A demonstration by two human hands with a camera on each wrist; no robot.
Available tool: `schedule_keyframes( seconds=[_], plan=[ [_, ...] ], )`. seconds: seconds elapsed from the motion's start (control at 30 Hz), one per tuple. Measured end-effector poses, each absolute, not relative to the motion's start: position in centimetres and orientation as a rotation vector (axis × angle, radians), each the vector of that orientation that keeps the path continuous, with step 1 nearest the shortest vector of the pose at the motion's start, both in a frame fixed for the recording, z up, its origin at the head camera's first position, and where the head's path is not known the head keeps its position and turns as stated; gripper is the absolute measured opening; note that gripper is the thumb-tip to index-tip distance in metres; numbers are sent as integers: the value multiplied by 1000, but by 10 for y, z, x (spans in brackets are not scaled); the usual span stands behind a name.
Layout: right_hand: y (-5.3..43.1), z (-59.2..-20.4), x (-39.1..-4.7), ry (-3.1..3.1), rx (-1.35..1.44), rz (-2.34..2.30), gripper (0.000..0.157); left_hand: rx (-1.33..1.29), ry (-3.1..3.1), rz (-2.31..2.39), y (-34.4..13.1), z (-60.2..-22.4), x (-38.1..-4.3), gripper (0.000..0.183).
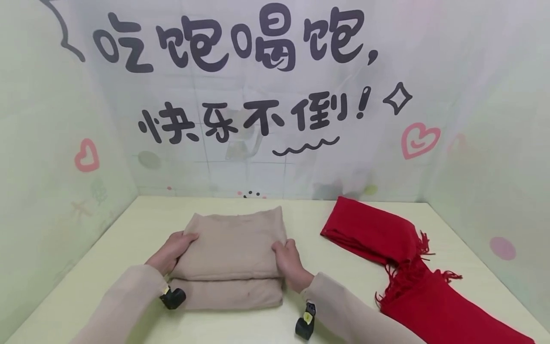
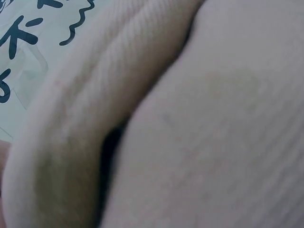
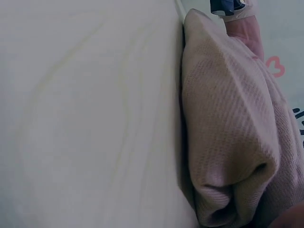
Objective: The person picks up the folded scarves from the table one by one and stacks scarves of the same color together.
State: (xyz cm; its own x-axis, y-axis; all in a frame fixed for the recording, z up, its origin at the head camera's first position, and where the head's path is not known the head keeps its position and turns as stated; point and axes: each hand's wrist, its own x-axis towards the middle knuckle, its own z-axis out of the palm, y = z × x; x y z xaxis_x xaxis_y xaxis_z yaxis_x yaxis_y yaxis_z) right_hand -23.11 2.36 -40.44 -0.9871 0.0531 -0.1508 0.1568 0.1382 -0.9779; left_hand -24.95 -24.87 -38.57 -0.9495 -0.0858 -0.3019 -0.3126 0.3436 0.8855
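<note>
A beige knit cloth, folded into a thick rectangle, lies left of the table's middle. Its upper fold is raised at the far side, while a lower folded strip rests along the near side. My left hand grips the cloth's left edge, thumb on top. On the opposite edge my right hand pinches the fabric, its other fingers hidden behind. Close-up ribbed fabric fills most of the left wrist view. In the right wrist view the rolled end of the cloth shows thick, stacked layers.
A red scarf with fringed ends lies to the right, one part folded at the back and another part reaching toward the near right corner. Printed wall sheets enclose the pale table at the back and both sides.
</note>
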Motion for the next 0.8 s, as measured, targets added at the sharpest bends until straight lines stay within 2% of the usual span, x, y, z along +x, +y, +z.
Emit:
schedule_keyframes(
  seconds=[0.2,0.4,0.8],
  plan=[
    [24,-400,-235,2267,226,-1981,35,-373,2398,1648,-251,-377,-249,53],
    [28,-392,-238,2241,185,-2004,30,-348,2406,1672,-250,-361,-243,55],
    [30,-377,-216,2211,124,-1981,28,-348,2428,1662,-254,-355,-224,61]
  ],
)
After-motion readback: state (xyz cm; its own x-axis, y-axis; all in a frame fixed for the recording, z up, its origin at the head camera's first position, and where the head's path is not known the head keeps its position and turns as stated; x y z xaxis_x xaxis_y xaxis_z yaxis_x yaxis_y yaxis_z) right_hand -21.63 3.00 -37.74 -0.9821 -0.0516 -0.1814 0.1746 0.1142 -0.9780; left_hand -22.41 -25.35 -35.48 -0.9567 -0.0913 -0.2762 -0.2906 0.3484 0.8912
